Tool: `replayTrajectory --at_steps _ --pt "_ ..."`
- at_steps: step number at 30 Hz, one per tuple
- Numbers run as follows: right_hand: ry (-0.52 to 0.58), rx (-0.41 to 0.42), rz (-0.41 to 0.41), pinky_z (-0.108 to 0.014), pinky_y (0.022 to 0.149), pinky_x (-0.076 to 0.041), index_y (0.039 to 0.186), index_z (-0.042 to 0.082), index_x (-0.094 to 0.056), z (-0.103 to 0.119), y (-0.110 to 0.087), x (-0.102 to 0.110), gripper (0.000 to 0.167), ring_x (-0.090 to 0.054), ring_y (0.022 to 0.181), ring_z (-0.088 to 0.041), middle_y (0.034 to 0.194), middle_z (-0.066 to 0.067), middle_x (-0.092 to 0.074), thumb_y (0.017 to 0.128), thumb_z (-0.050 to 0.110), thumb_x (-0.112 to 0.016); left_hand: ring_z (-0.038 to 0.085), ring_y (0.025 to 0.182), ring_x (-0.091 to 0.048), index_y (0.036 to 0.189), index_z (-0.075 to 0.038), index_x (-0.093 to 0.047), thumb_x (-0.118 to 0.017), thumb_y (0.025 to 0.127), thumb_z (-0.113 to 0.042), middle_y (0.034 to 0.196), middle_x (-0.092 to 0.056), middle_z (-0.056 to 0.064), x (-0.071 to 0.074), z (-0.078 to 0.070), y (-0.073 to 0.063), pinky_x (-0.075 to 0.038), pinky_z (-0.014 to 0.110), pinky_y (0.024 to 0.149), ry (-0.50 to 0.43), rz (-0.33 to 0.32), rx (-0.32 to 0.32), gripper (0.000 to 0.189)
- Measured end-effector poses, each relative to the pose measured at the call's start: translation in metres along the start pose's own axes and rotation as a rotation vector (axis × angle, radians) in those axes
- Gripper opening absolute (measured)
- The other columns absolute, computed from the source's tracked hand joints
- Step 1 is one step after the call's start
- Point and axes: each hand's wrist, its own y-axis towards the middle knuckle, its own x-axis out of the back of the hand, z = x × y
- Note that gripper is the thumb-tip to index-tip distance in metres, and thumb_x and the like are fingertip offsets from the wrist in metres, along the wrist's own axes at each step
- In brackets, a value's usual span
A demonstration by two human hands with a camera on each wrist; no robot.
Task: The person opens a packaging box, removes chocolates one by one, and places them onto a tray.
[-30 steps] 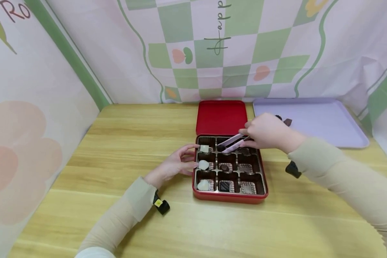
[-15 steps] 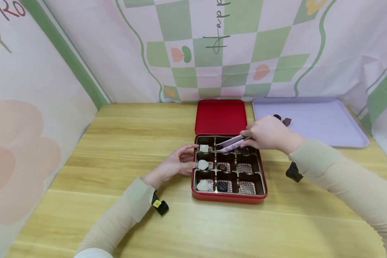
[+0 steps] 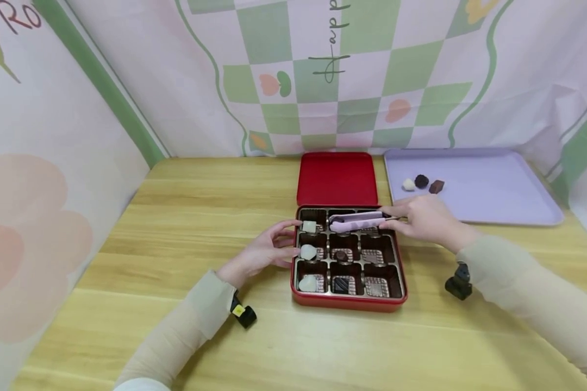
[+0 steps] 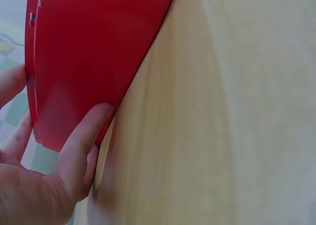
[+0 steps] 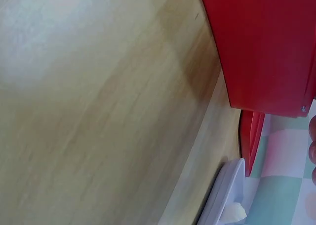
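Observation:
A red tin (image 3: 349,303) with a divided brown insert stands on the table. My left hand (image 3: 260,251) rests against its left side, thumb and fingertips touching the wall (image 4: 84,62). My right hand (image 3: 431,222) pinches lilac tongs (image 3: 357,224), which lie nearly level over the back row. Their tips are down in the back middle compartment around a dark chocolate (image 3: 338,220), partly hidden. White chocolates (image 3: 308,252) sit in the left column. A round brown chocolate (image 3: 341,256) is in the centre, and a striped dark chocolate (image 3: 342,284) in front of it.
Behind the tin lies a red lid (image 3: 337,178). At the back right, a lilac tray (image 3: 499,187) bears a white chocolate (image 3: 408,185), a dark round chocolate (image 3: 422,181) and a brown chocolate (image 3: 437,187). A patterned cloth (image 3: 318,117) hangs behind the table.
My right hand has moved right and slightly nearer, and the tongs have swung lower and more level. The white chocolate on the tray has come into view. My left hand has stayed put.

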Motion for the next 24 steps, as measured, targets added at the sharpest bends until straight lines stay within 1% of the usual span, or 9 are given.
replayTrajectory --at_steps 2,6,8,12,15,17,20,22,24 --pt "0.011 0.006 -0.015 -0.021 0.037 -0.04 0.098 0.007 -0.075 -0.002 -0.002 0.0 0.042 -0.052 0.042 -0.009 0.084 -0.013 -0.073 0.082 0.044 -0.068 0.033 0.123 -0.045 0.145 -0.016 -0.035 -0.058 0.088 0.006 0.14 -0.035 0.021 0.0 0.0 0.0 -0.057 0.047 0.081 -0.003 0.001 -0.001 0.065" --pt "0.022 0.009 -0.052 -0.017 0.036 -0.03 0.098 0.006 -0.075 -0.006 -0.008 -0.001 0.045 -0.033 0.04 0.002 0.078 -0.008 -0.072 0.085 0.047 -0.064 0.032 0.123 -0.045 0.145 -0.015 -0.034 -0.058 0.088 0.006 0.141 -0.035 0.021 0.0 0.0 0.0 -0.057 0.047 0.081 -0.005 0.004 -0.003 0.065" --pt "0.021 -0.007 -0.074 -0.015 0.036 -0.027 0.097 0.005 -0.075 -0.008 -0.011 0.0 0.046 -0.034 0.041 0.002 0.077 -0.008 -0.072 0.085 0.048 -0.064 0.032 0.122 -0.046 0.145 -0.015 -0.034 -0.058 0.088 0.006 0.14 -0.035 0.021 0.0 0.0 0.0 -0.057 0.047 0.081 -0.004 0.004 -0.004 0.065" --pt "0.017 -0.058 -0.118 -0.018 0.037 -0.033 0.098 0.005 -0.074 -0.01 -0.017 0.005 0.046 -0.047 0.042 -0.007 0.079 -0.013 -0.072 0.085 0.048 -0.063 0.031 0.121 -0.046 0.145 -0.015 -0.034 -0.058 0.088 0.006 0.14 -0.036 0.021 -0.001 -0.001 -0.001 -0.058 0.047 0.081 -0.002 0.004 -0.006 0.065" --pt "0.012 -0.104 -0.144 -0.026 0.039 -0.039 0.099 0.004 -0.074 -0.013 -0.022 0.008 0.046 -0.05 0.043 -0.013 0.079 -0.014 -0.072 0.084 0.047 -0.066 0.03 0.121 -0.046 0.145 -0.015 -0.034 -0.058 0.088 0.006 0.14 -0.035 0.021 -0.001 -0.002 -0.002 -0.058 0.046 0.081 -0.002 0.006 -0.006 0.065" --pt "0.006 -0.146 -0.144 -0.034 0.044 -0.047 0.1 0.004 -0.074 -0.014 -0.025 0.01 0.043 -0.058 0.049 -0.021 0.083 -0.016 -0.072 0.081 0.043 -0.07 0.03 0.121 -0.046 0.145 -0.015 -0.034 -0.058 0.089 0.006 0.14 -0.035 0.021 -0.001 -0.002 -0.002 -0.058 0.046 0.081 0.0 0.006 -0.007 0.065" --pt "-0.005 -0.213 -0.114 -0.046 0.055 -0.054 0.101 0.004 -0.073 -0.017 -0.031 0.014 0.039 -0.066 0.064 -0.033 0.09 -0.018 -0.072 0.076 0.033 -0.076 0.03 0.121 -0.046 0.145 -0.015 -0.034 -0.058 0.089 0.005 0.14 -0.036 0.021 -0.001 -0.002 -0.002 -0.058 0.046 0.081 0.0 0.004 -0.006 0.064" --pt "-0.011 -0.257 -0.085 -0.051 0.062 -0.055 0.102 0.003 -0.072 -0.02 -0.035 0.017 0.038 -0.067 0.075 -0.039 0.094 -0.02 -0.071 0.076 0.03 -0.076 0.03 0.121 -0.046 0.145 -0.015 -0.035 -0.058 0.089 0.005 0.139 -0.036 0.02 -0.001 -0.002 -0.002 -0.058 0.047 0.081 -0.003 0.003 -0.003 0.064" --pt "-0.021 -0.29 -0.067 -0.053 0.065 -0.055 0.103 0.002 -0.071 -0.023 -0.041 0.019 0.038 -0.067 0.08 -0.041 0.095 -0.021 -0.07 0.077 0.029 -0.075 0.03 0.122 -0.045 0.145 -0.015 -0.035 -0.058 0.088 0.005 0.14 -0.036 0.02 -0.002 -0.001 -0.001 -0.057 0.047 0.082 -0.008 0.005 0.0 0.065"
